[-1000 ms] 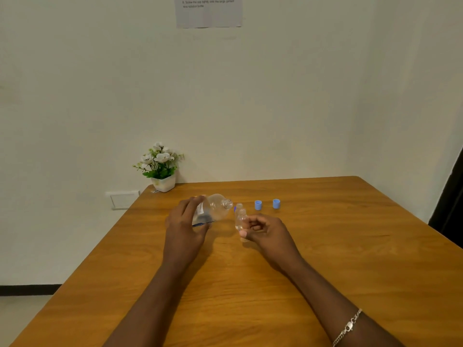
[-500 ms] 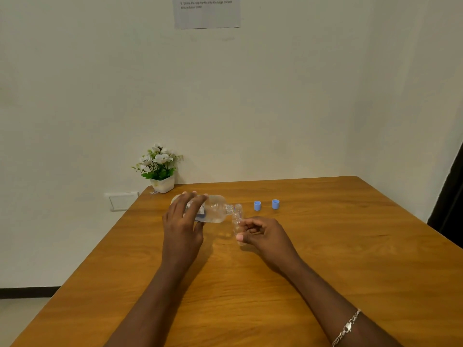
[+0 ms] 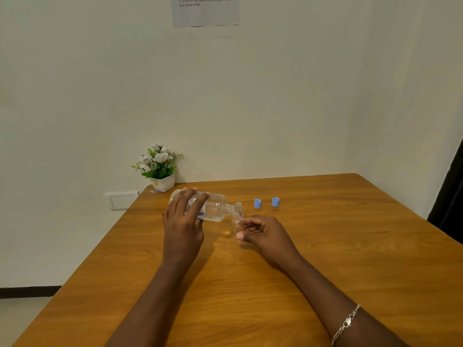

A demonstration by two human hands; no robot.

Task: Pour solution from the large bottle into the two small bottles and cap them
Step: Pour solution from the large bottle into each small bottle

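Head cam shows the key thing pretty clearly: the big bottle (image 3: 213,209) is tipped nearly flat, long axis running left to right, with its neck pointing right at the mouth of the small bottle (image 3: 236,222). The left hand (image 3: 184,221) is wrapped over the top of the big one near its base, fingers curled round it, wrist cocked so the neck dips slightly. The right hand (image 3: 263,234) pinches the small bottle low down with thumb and fingers and holds it upright just off or on the counter (image 3: 325,259), can't tell which. A second small bottle (image 3: 239,206) stands right behind the necks, uncapped. Two blue caps (image 3: 266,203) sit further right, near the right hand, so I'd guess capping goes to that side.
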